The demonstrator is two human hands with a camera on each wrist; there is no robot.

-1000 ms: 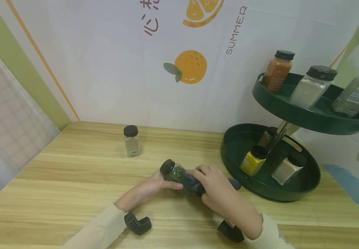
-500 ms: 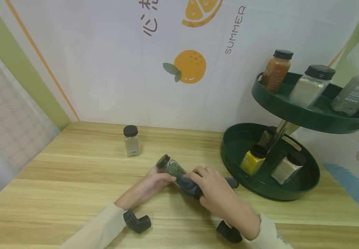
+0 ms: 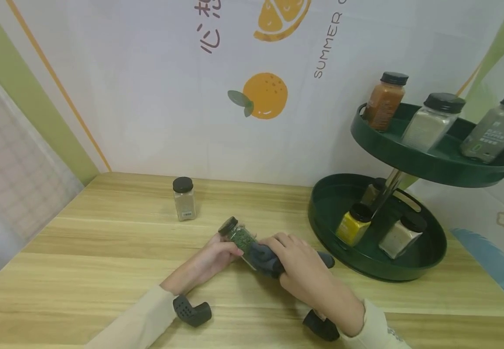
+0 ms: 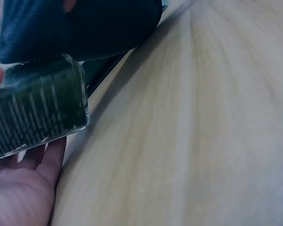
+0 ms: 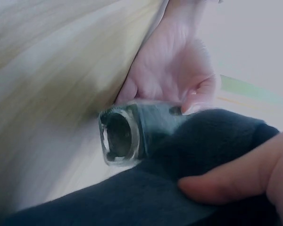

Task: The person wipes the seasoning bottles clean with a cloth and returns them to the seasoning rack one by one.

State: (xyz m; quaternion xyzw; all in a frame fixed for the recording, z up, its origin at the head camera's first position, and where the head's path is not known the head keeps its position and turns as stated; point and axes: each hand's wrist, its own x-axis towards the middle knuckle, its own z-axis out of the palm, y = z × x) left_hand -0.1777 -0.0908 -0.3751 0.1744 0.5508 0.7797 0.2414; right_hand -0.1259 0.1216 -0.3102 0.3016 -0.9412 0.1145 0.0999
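In the head view my left hand grips a clear jar of green dried herbs, tilted so its black cap points up and left. A dark blue-grey cloth is bunched in my right hand and lies against the jar's side, near its base. The right wrist view shows the jar's square glass base beside the cloth, with my right thumb pressing on the fabric. Lines of printed text run along the jar in the left wrist view; the left fingers support it from below.
A small jar with a black cap stands at the back of the wooden table. To the right is a two-tier green rack; its lower tray and upper tray hold several spice jars. A printed curtain hangs behind.
The herb jar has turned in my left hand, from its cap facing more toward the camera to its long side showing. The cloth has shifted slightly along the jar.
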